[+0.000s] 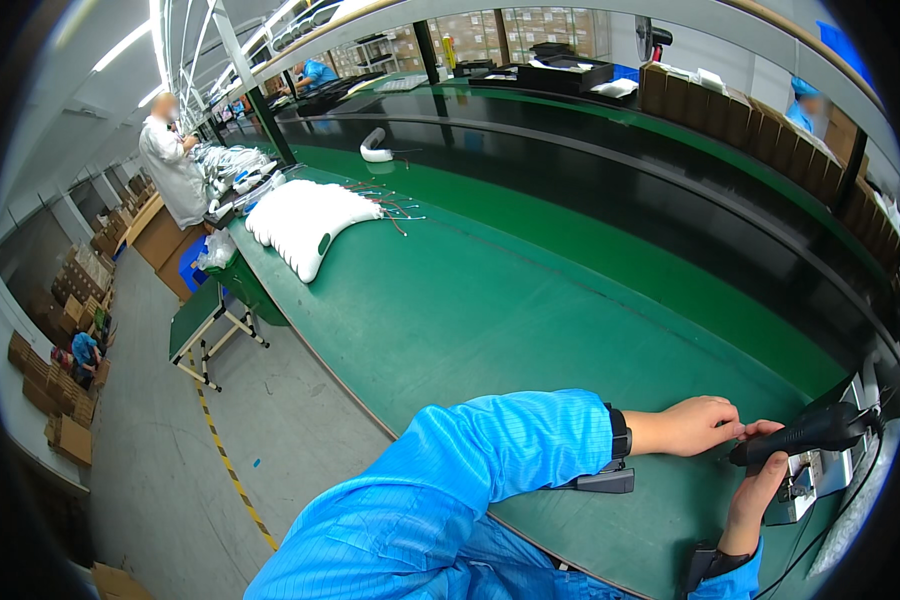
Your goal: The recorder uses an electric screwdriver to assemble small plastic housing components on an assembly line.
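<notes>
My right hand [755, 490] is closed around a black corded electric screwdriver [815, 430] at the right end of the green bench. The tool lies almost level, its narrow end pointing left. My left hand [685, 425] is beside that end, fingers curled in and fingertips nearly meeting those of the right hand. Whatever the left fingers pinch, if anything, is too small to make out. Just under the tool stands a silver metal device [815, 485], partly hidden by the right hand.
Farther along the green bench [450, 310] lies a row of white curved housings [310, 220] with thin wires. A single white curved piece [375, 148] rests near the black conveyor [590, 150]. Cardboard boxes [720, 110] line the far side. At left stand a small table [198, 318] and a person in white [165, 160].
</notes>
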`<action>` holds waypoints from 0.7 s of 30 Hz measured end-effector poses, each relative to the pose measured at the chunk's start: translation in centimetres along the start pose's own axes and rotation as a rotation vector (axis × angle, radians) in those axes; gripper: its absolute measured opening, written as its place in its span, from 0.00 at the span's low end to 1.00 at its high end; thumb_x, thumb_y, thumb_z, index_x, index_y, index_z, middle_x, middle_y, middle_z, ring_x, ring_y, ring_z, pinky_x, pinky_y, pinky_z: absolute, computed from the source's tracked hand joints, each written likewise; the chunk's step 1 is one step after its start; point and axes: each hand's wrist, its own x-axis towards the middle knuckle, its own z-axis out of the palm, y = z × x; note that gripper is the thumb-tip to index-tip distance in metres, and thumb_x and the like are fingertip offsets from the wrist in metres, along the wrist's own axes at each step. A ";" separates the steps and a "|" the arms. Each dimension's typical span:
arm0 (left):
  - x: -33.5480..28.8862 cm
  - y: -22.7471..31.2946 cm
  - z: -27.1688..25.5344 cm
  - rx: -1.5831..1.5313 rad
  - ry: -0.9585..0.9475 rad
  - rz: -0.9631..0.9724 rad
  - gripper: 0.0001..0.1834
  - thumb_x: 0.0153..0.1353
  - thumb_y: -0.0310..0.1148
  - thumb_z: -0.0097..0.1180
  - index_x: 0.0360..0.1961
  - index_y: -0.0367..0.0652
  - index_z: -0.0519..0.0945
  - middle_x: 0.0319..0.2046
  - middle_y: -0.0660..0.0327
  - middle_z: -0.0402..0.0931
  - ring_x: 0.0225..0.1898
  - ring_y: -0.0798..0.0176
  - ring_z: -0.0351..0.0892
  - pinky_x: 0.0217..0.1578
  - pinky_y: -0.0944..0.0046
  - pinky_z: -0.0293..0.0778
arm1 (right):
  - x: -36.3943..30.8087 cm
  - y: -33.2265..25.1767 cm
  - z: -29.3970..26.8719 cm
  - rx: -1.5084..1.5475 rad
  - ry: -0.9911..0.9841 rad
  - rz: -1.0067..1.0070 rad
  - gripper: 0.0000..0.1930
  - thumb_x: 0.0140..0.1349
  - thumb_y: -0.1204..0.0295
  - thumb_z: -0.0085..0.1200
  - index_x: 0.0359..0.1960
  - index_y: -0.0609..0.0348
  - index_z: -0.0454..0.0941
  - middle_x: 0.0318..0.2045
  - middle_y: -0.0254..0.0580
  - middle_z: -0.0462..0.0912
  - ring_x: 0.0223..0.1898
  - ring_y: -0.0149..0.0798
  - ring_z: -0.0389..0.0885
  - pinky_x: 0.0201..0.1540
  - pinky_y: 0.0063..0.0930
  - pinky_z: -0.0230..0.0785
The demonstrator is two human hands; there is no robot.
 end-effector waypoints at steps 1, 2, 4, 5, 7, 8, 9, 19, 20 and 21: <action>0.0 0.1 0.0 0.000 -0.001 0.001 0.14 0.66 0.39 0.46 0.35 0.39 0.77 0.32 0.55 0.73 0.36 0.53 0.73 0.36 0.57 0.68 | 0.0 0.0 0.0 -0.001 0.001 0.000 0.31 0.64 0.41 0.39 0.45 0.61 0.67 0.40 0.40 0.71 0.44 0.34 0.71 0.48 0.28 0.63; 0.0 0.1 0.0 -0.005 -0.002 -0.004 0.14 0.66 0.39 0.46 0.35 0.39 0.77 0.32 0.55 0.73 0.35 0.53 0.73 0.36 0.57 0.68 | 0.0 -0.1 0.0 -0.003 0.001 -0.001 0.31 0.64 0.41 0.39 0.46 0.61 0.67 0.40 0.40 0.71 0.43 0.34 0.71 0.48 0.28 0.63; 0.0 0.2 -0.1 -0.009 -0.004 -0.009 0.14 0.66 0.39 0.46 0.35 0.39 0.77 0.31 0.55 0.73 0.35 0.54 0.73 0.36 0.58 0.68 | 0.0 -0.1 0.0 -0.006 0.001 0.000 0.31 0.63 0.41 0.39 0.46 0.61 0.67 0.40 0.40 0.71 0.43 0.34 0.72 0.48 0.28 0.63; 0.0 0.3 -0.1 -0.014 -0.005 -0.008 0.14 0.66 0.39 0.46 0.35 0.39 0.77 0.31 0.55 0.73 0.35 0.54 0.73 0.35 0.58 0.69 | 0.0 -0.1 0.0 -0.005 -0.001 -0.002 0.31 0.63 0.40 0.39 0.45 0.61 0.67 0.40 0.40 0.71 0.43 0.34 0.72 0.48 0.28 0.63; 0.0 0.3 0.0 -0.019 -0.005 -0.008 0.14 0.66 0.39 0.46 0.35 0.39 0.77 0.31 0.55 0.73 0.35 0.54 0.73 0.35 0.58 0.69 | 0.0 0.0 -0.1 -0.003 -0.003 -0.003 0.31 0.63 0.40 0.39 0.45 0.61 0.67 0.40 0.40 0.71 0.43 0.34 0.72 0.48 0.28 0.63; 0.0 0.3 0.1 -0.016 0.001 -0.003 0.14 0.66 0.39 0.46 0.35 0.39 0.77 0.31 0.55 0.73 0.35 0.54 0.73 0.35 0.58 0.69 | 0.0 0.0 -0.1 -0.003 0.003 -0.002 0.32 0.63 0.40 0.39 0.45 0.61 0.67 0.39 0.40 0.72 0.43 0.34 0.72 0.48 0.29 0.63; -0.1 0.2 0.1 -0.014 0.007 0.002 0.14 0.66 0.39 0.46 0.35 0.38 0.77 0.31 0.55 0.73 0.35 0.54 0.73 0.35 0.58 0.69 | 0.0 0.0 -0.1 -0.004 0.008 -0.001 0.32 0.63 0.40 0.39 0.45 0.61 0.67 0.39 0.40 0.72 0.43 0.34 0.72 0.48 0.29 0.63; 0.0 0.3 0.2 -0.010 -0.003 -0.007 0.14 0.66 0.38 0.46 0.35 0.38 0.77 0.32 0.54 0.74 0.37 0.53 0.73 0.37 0.57 0.69 | -0.1 0.1 -0.3 -0.013 0.022 0.000 0.32 0.63 0.40 0.39 0.45 0.62 0.67 0.39 0.40 0.72 0.43 0.34 0.72 0.48 0.28 0.63; 0.0 0.3 0.2 -0.016 -0.002 -0.004 0.14 0.66 0.38 0.46 0.35 0.38 0.77 0.32 0.54 0.74 0.37 0.52 0.73 0.37 0.57 0.69 | -0.1 0.0 -0.3 -0.017 0.024 0.000 0.32 0.63 0.40 0.39 0.45 0.62 0.67 0.39 0.40 0.72 0.43 0.34 0.72 0.48 0.28 0.63; 0.0 0.3 0.1 -0.021 -0.002 -0.001 0.14 0.66 0.38 0.46 0.35 0.38 0.77 0.32 0.54 0.74 0.37 0.52 0.73 0.37 0.57 0.69 | -0.1 0.0 -0.3 -0.021 0.026 -0.001 0.32 0.63 0.40 0.40 0.45 0.61 0.67 0.40 0.40 0.72 0.43 0.34 0.72 0.48 0.29 0.63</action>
